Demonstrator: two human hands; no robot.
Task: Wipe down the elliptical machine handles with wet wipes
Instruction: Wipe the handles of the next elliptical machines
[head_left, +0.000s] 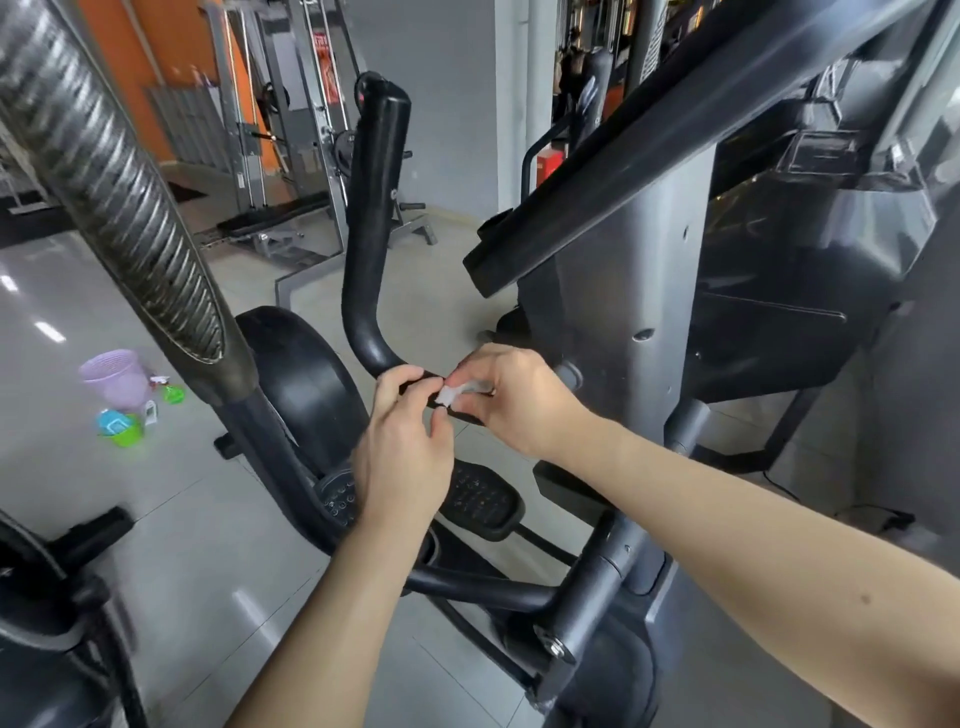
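- I see my left hand (402, 457) at frame centre, fingers curled round the black handle (371, 234);
- just right of it, my right hand (511, 400) pinches a small white wipe (451, 396) against the handle's lower bend;
- beneath them, a pedal (483, 499);
- farther off, mid-left, a purple basket (117, 376) on the floor.
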